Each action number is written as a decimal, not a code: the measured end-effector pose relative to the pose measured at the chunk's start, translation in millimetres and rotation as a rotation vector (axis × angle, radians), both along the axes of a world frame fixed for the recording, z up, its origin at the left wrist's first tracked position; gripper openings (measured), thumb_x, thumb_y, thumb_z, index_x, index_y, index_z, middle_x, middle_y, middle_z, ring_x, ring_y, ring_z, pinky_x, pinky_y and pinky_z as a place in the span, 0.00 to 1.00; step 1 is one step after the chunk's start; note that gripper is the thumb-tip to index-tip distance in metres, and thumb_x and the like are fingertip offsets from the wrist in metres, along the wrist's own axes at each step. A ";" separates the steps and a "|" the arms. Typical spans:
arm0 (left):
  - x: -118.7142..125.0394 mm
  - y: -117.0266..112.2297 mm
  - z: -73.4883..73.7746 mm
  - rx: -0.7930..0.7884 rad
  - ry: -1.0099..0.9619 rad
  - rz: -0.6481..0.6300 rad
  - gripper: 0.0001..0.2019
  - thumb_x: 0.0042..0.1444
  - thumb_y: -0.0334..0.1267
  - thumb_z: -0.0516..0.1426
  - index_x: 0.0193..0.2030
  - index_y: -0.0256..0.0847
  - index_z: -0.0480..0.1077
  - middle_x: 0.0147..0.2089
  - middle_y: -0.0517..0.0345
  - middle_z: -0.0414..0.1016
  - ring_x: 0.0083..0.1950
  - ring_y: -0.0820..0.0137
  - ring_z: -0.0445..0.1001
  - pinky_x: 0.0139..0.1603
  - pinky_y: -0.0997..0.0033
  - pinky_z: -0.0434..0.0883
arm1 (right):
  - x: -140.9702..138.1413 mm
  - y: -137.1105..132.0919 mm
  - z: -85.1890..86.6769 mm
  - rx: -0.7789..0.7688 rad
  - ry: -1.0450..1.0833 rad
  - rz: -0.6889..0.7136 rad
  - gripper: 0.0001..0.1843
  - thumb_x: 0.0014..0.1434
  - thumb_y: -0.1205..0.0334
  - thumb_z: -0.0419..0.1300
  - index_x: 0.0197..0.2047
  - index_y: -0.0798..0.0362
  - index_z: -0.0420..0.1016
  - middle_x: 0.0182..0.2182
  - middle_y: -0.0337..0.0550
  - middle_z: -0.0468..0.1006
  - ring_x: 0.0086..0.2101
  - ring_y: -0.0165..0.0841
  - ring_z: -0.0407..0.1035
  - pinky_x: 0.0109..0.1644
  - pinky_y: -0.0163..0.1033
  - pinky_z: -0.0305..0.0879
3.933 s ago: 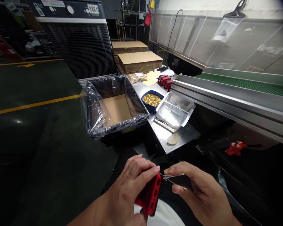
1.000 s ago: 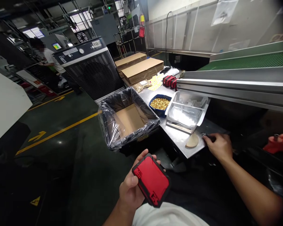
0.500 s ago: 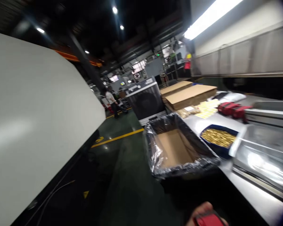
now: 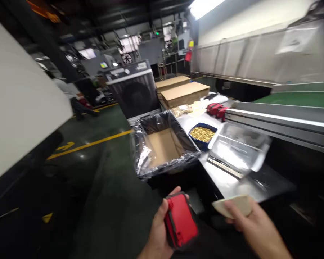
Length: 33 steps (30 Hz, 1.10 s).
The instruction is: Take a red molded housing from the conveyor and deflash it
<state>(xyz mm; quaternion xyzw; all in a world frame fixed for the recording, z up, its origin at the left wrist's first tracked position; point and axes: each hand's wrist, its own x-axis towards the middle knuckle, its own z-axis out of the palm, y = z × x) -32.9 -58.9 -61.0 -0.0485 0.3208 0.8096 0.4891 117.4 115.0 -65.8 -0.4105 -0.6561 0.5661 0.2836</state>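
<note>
My left hand is closed around a red case with a black rim, held low in front of me. My right hand pinches a flat beige piece just to the right of the case. Both hands are below the near end of the steel table. On it lie a clear plastic tray and a blue bowl of small gold parts. A cardboard box lined with clear plastic stands open at the table's left side.
More red cases and flat cardboard stacks lie farther along the table. A green conveyor runs on the right. A dark machine stands behind the box. A person walks at the far left. A white panel fills the left side.
The beige piece that lay on the table's near end is now in my right hand. The view swung left and up, then back down. My left hand kept the red case.
</note>
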 end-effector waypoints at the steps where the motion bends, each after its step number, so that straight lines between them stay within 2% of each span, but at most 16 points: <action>1: -0.4 0.1 -0.8 -0.027 -0.029 -0.020 0.31 0.62 0.56 0.56 0.66 0.40 0.61 0.57 0.37 0.74 0.50 0.57 0.77 0.50 0.59 0.72 | 7.5 -14.7 5.6 -0.036 -0.007 0.087 0.20 0.51 0.44 0.69 0.36 0.51 0.72 0.23 0.40 0.76 0.23 0.37 0.72 0.22 0.37 0.69; 3: 0.2 0.4 0.6 -0.052 -0.043 -0.057 0.32 0.62 0.57 0.54 0.68 0.41 0.59 0.57 0.37 0.74 0.49 0.58 0.77 0.50 0.60 0.73 | 9.0 -42.0 20.7 -0.049 0.036 0.257 0.18 0.53 0.49 0.68 0.41 0.49 0.71 0.29 0.40 0.78 0.27 0.36 0.73 0.28 0.36 0.71; 5: 3.4 0.2 3.9 -0.049 -0.028 -0.091 0.32 0.62 0.58 0.55 0.67 0.42 0.59 0.55 0.38 0.75 0.48 0.58 0.77 0.49 0.60 0.73 | 0.7 -60.1 35.2 0.051 0.133 0.403 0.15 0.56 0.54 0.66 0.45 0.47 0.73 0.32 0.40 0.78 0.30 0.35 0.74 0.32 0.36 0.73; 8: 9.6 -0.5 7.9 -0.040 0.051 -0.147 0.30 0.61 0.57 0.56 0.64 0.41 0.63 0.53 0.41 0.75 0.48 0.57 0.77 0.49 0.61 0.73 | -12.2 -67.7 47.7 0.211 0.202 0.544 0.08 0.60 0.60 0.63 0.44 0.47 0.78 0.34 0.42 0.79 0.34 0.34 0.74 0.38 0.37 0.73; 11: 12.3 -0.7 9.5 -0.059 0.109 -0.160 0.27 0.62 0.56 0.56 0.61 0.41 0.67 0.49 0.45 0.76 0.47 0.58 0.77 0.47 0.63 0.73 | -17.1 -65.5 47.8 0.200 0.171 0.494 0.06 0.62 0.61 0.61 0.42 0.47 0.79 0.35 0.42 0.79 0.35 0.33 0.74 0.38 0.36 0.72; 15: 11.9 -0.6 9.2 -0.126 0.131 -0.153 0.24 0.62 0.55 0.55 0.58 0.40 0.70 0.38 0.51 0.75 0.37 0.66 0.75 0.39 0.71 0.72 | -15.0 -67.1 38.9 0.248 0.200 0.488 0.07 0.62 0.61 0.61 0.43 0.47 0.78 0.34 0.41 0.79 0.33 0.33 0.73 0.35 0.36 0.70; 18: 13.0 -0.1 7.7 -0.136 0.113 -0.180 0.24 0.63 0.55 0.55 0.57 0.40 0.70 0.40 0.50 0.75 0.37 0.66 0.74 0.38 0.71 0.72 | -13.4 -68.0 35.2 0.254 0.174 0.452 0.07 0.63 0.62 0.60 0.44 0.47 0.78 0.35 0.42 0.79 0.34 0.34 0.73 0.38 0.37 0.70; 22: 15.6 1.7 6.4 -0.150 0.077 -0.210 0.24 0.63 0.55 0.54 0.57 0.39 0.70 0.39 0.49 0.74 0.37 0.67 0.73 0.38 0.71 0.71 | -13.2 -65.8 36.5 0.272 0.186 0.505 0.08 0.62 0.64 0.61 0.45 0.47 0.78 0.36 0.42 0.79 0.36 0.34 0.73 0.40 0.38 0.70; 24: 15.8 3.0 6.7 -0.159 0.049 -0.222 0.24 0.63 0.55 0.54 0.57 0.38 0.69 0.40 0.49 0.75 0.37 0.67 0.73 0.38 0.70 0.71 | -13.2 -65.1 37.6 0.269 0.178 0.484 0.09 0.63 0.64 0.60 0.45 0.47 0.78 0.37 0.42 0.79 0.36 0.34 0.73 0.40 0.38 0.70; 29: 13.1 6.1 8.4 -0.154 0.018 -0.205 0.24 0.64 0.54 0.55 0.57 0.37 0.69 0.36 0.52 0.75 0.35 0.70 0.73 0.37 0.75 0.70 | -12.7 -65.1 37.1 0.274 0.185 0.506 0.10 0.62 0.66 0.59 0.46 0.47 0.77 0.37 0.42 0.79 0.37 0.35 0.73 0.40 0.39 0.69; 33: 11.6 8.6 9.4 -0.147 0.007 -0.179 0.23 0.64 0.53 0.55 0.57 0.38 0.69 0.39 0.50 0.77 0.36 0.68 0.74 0.37 0.73 0.71 | -15.4 -68.3 34.7 0.238 0.139 0.452 0.09 0.63 0.64 0.59 0.45 0.45 0.78 0.36 0.40 0.79 0.35 0.35 0.73 0.39 0.39 0.70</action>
